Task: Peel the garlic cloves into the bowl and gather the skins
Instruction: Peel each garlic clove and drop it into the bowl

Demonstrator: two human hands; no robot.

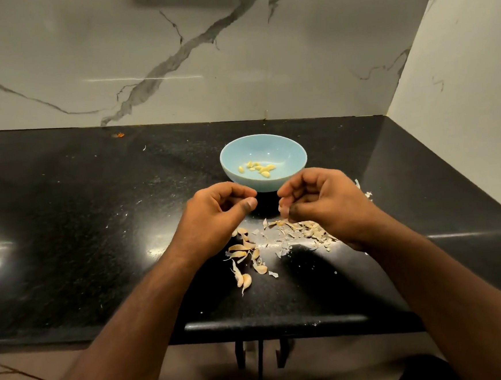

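A light blue bowl stands on the black counter with several peeled yellow cloves in it. Just in front of the bowl, my left hand hovers with its fingers curled; nothing shows between thumb and forefinger. My right hand is beside it, fingertips pinching a small pale garlic clove, mostly hidden by the fingers. Unpeeled cloves lie under and behind my left wrist. A pile of papery skins lies under my right hand.
The black counter ends in a marble wall at the back and on the right. Its front edge is close to me. A small orange scrap lies far left by the wall. More skin bits lie right of my right hand.
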